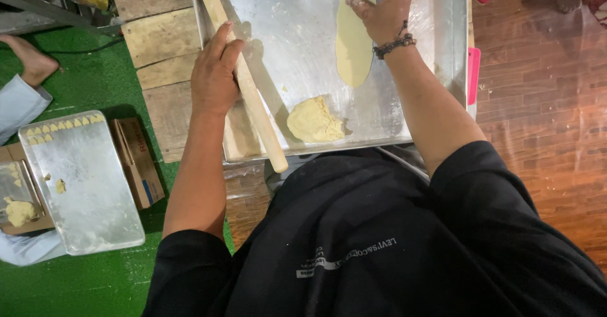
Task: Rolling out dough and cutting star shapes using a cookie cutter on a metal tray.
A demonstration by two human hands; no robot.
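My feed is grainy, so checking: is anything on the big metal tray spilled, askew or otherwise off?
Nothing spilled. The rolling pin lies slanted under the left hand, its near end overhanging the metal tray. The dough lump sits near the front rim, and the right hand rests on the dough strip.

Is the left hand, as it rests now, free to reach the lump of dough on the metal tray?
Probably yes. The left hand lies on the rolling pin, and only this low pin stands between it and the lump of dough on the metal tray.
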